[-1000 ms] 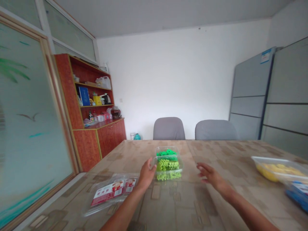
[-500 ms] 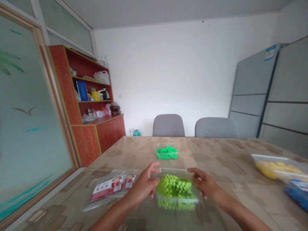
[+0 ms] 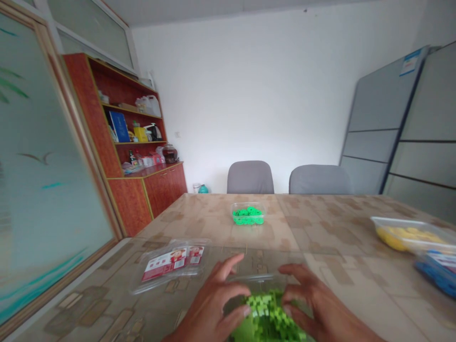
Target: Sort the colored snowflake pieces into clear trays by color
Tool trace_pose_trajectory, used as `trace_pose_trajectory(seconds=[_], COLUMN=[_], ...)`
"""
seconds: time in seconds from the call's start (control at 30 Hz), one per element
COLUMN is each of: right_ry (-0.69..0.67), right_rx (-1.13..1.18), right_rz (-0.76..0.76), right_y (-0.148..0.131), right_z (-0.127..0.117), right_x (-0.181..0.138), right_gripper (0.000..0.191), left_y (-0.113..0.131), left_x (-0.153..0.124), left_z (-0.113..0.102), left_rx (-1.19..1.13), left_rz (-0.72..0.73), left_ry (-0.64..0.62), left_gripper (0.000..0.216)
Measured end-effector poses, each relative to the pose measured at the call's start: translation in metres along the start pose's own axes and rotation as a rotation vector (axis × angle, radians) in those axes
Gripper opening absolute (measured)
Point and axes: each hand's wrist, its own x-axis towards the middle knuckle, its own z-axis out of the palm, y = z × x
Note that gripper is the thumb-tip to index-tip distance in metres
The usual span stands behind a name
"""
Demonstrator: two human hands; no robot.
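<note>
A clear plastic box of lime-green interlocking pieces sits close in front of me, its near part cut off by the frame. My left hand is over its left side, fingers apart, with the thumb reaching above the pieces. Over the right side is my right hand, its fingers spread and curved inward, the fingertips at or just above the pieces. Whether either hand touches them, I cannot tell.
Farther back stands a clear box of bright green pieces. Clear lids with red-white labels lie at left. At right are a box of yellow pieces and a blue-filled box. Grey chairs line the far table edge.
The box of lime-green pieces has come nearer to me. Both hands have moved from its sides to above it, thumbs now over the pieces. The view has tilted down slightly.
</note>
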Motion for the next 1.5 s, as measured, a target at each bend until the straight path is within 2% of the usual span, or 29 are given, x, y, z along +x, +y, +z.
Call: trace_pose_trajectory(seconds=[0.1, 0.23, 0.37, 0.5, 0.6, 0.67, 0.73, 0.87, 1.1, 1.27, 1.33, 1.4, 1.5], right_ry=[-0.03, -0.022, 0.031, 0.098, 0.034, -0.019, -0.031, -0.006, -0.079, 0.012, 0.019, -0.003, -0.019], right_rx=[0.018, 0.043, 0.05, 0.029, 0.036, 0.077, 0.13, 0.141, 0.023, 0.058, 0.063, 0.066, 0.043], right_rz=[0.007, -0.035, -0.068, -0.076, -0.136, -0.175, -0.193, -0.182, -0.175, -0.19, -0.201, -0.188, -0.147], right_y=[-0.006, -0.008, -0.007, -0.009, -0.019, -0.025, -0.029, -0.03, -0.037, -0.035, -0.034, -0.033, -0.031], right_z=[-0.001, 0.005, 0.011, 0.008, 0.003, -0.001, -0.003, -0.005, -0.002, -0.002, -0.002, -0.001, 0.0], right_x=[-0.001, 0.001, 0.004, 0.005, 0.005, 0.005, 0.005, 0.006, 0.007, 0.008, 0.008, 0.007, 0.007], right_gripper=[0.019, 0.009, 0.009, 0.013, 0.014, 0.011, 0.013, 0.019, 0.016, 0.015, 0.021, 0.025, 0.017], left_y=[0.005, 0.005, 0.001, 0.001, 0.007, 0.01, 0.01, 0.006, 0.006, -0.004, -0.007, -0.007, 0.0], left_x=[-0.002, 0.001, 0.003, 0.003, 0.002, 0.002, 0.001, 0.0, -0.001, 0.001, 0.002, 0.002, 0.001], left_z=[-0.002, 0.003, 0.004, -0.007, -0.014, -0.016, -0.015, -0.013, -0.011, -0.019, -0.022, -0.023, -0.022], left_rx=[0.024, -0.02, -0.022, -0.008, 0.006, -0.001, -0.033, -0.094, -0.072, -0.034, -0.005, 0.022, 0.039], left_rz=[0.075, 0.063, 0.084, 0.076, 0.068, 0.099, 0.116, 0.069, 0.036, 0.058, 0.043, 0.051, 0.124], left_ry=[-0.005, 0.001, -0.02, 0.012, -0.016, -0.067, -0.066, -0.006, -0.041, 0.004, 0.022, 0.001, -0.077], left_gripper=[0.02, 0.019, 0.024, 0.025, 0.018, 0.019, 0.021, 0.024, 0.019, 0.025, 0.025, 0.023, 0.024])
